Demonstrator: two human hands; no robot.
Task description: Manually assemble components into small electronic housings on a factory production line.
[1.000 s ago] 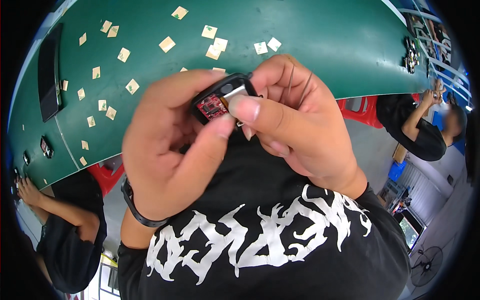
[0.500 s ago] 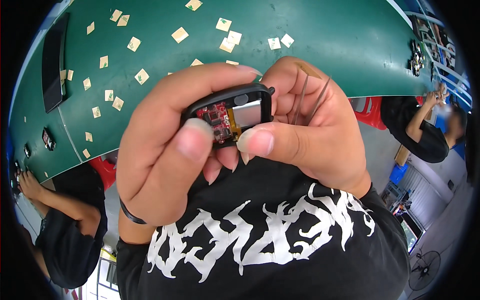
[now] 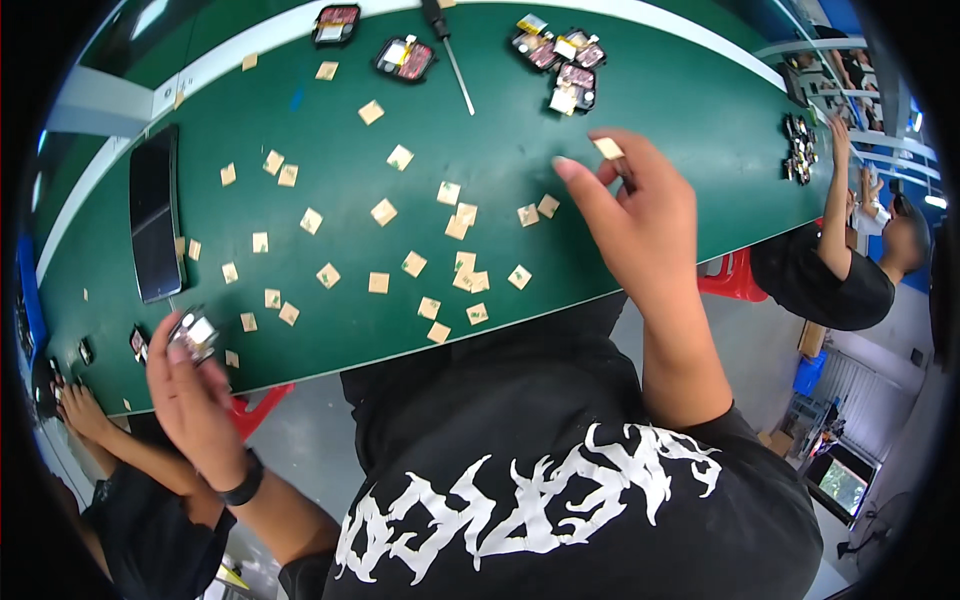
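Green tabletop [image 3: 620, 90] strewn with tan backing squares [image 3: 381, 211] | left hand [image 3: 195, 395] closed around small open device [image 3: 193, 335], off the near edge | right hand [image 3: 630, 215] pinches one tan square [image 3: 607, 148] (fingertips only, likely sticky).

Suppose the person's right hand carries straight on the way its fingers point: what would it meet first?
The right hand points up and away over the green table. Likely first: the cluster of small black open-cased devices at the far edge, though depth is unclear.
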